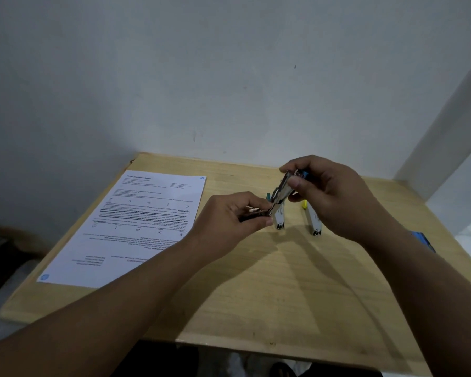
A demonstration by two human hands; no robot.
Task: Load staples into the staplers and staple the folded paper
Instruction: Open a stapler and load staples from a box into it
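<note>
Wooden table: both hands hold an opened stapler.

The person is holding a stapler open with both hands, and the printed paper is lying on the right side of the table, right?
Not quite. The head view shows both hands, left and right, holding the open stapler, but the printed paper lies on the left side of the table, not the right.

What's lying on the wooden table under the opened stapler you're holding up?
Two small silver staplers: one with a teal end, partly hidden by the held blue-ended stapler, and one with a yellow end, partly covered by the right hand. The left hand covers the table beneath it.
</note>
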